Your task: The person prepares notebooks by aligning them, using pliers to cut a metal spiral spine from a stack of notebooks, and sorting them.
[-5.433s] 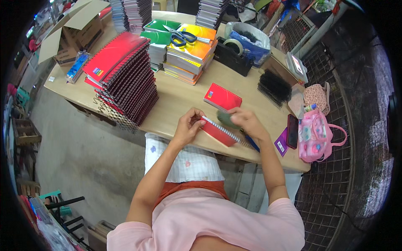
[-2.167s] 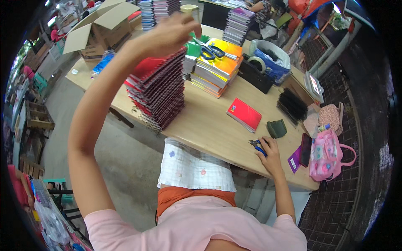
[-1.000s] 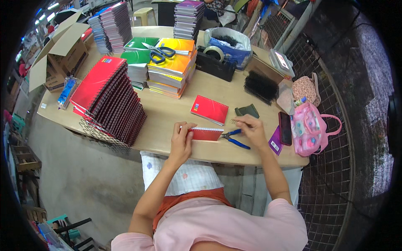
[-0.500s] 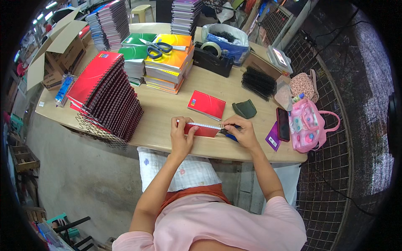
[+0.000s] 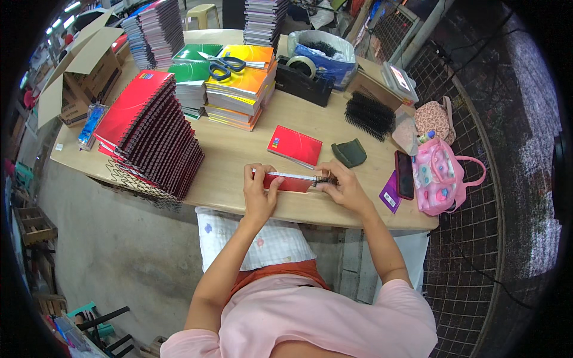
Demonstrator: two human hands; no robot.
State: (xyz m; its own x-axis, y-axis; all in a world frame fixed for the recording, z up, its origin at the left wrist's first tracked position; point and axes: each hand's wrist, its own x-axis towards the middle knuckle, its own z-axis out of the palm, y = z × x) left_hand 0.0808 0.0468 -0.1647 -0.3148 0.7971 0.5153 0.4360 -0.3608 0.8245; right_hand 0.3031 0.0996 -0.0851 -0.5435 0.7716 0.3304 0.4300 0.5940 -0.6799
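Note:
My left hand [image 5: 262,185] is closed round the left end of a small red notebook [image 5: 290,184], tilted up so its white page edge faces upward. At the notebook's right end my right hand [image 5: 339,184] pinches a short black binding coil [image 5: 323,181] against the edge. Part of the coil is hidden by the fingers. Just beyond my hands a closed red spiral notebook [image 5: 295,145] lies flat on the table. A dark green folded piece [image 5: 349,153] rests above my right hand.
A tall stack of red spiral notebooks [image 5: 134,110] stands left. Behind are green and orange notebooks [image 5: 242,83] with scissors [image 5: 222,67] on top, and a black tape dispenser [image 5: 304,85]. Black coils [image 5: 369,116], a phone [image 5: 404,175] and a pink bag [image 5: 440,176] sit right.
The blue-handled tool seen by my right hand is out of sight. That hand has shifted slightly, and the black coil now shows at its fingertips. My left hand keeps its grip.

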